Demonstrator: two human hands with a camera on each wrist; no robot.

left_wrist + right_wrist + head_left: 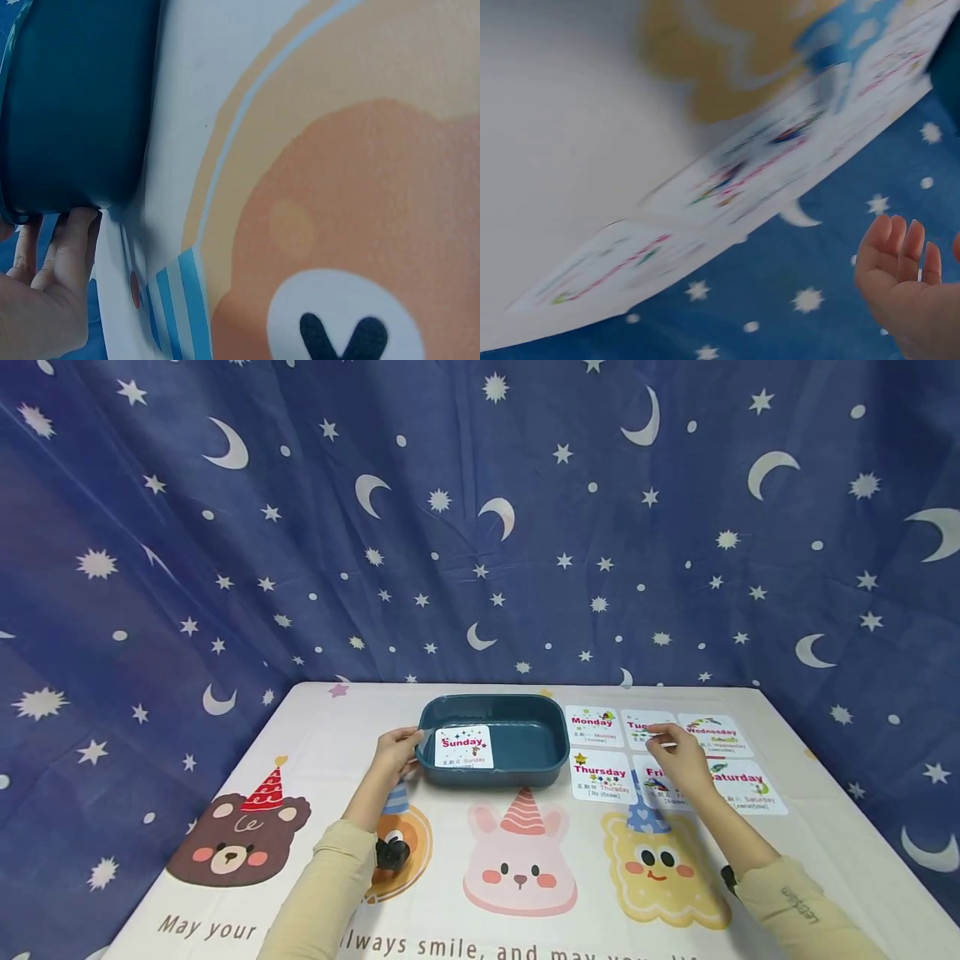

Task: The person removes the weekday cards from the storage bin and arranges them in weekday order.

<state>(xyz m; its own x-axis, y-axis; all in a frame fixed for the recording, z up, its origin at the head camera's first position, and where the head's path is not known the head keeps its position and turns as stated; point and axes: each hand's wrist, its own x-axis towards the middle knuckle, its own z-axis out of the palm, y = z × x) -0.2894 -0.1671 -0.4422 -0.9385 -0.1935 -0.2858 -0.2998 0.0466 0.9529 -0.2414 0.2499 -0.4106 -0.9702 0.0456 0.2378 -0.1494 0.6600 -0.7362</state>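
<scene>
My left hand [397,752] holds the left end of a dark teal plastic basin [528,772], its fingers bent against the end wall in the left wrist view. A "Sunday" card [462,748] lies inside the basin at the left. Above the day cards is my right hand [678,758], fingers loosely bent with nothing between them in the right wrist view. It overlaps the "Tuesday" card [637,720] and the "Friday" card [654,774] in the head view, partly hiding both.
Right of the basin lie a "Monday" card [593,727], a "Thursday" card [602,775], a "Wednesday" card [716,737] and a "Saturday" card [750,787]. A cartoon-printed tablecloth [435,868] covers the table. Behind its far edge hangs a blue star-and-moon curtain [465,585].
</scene>
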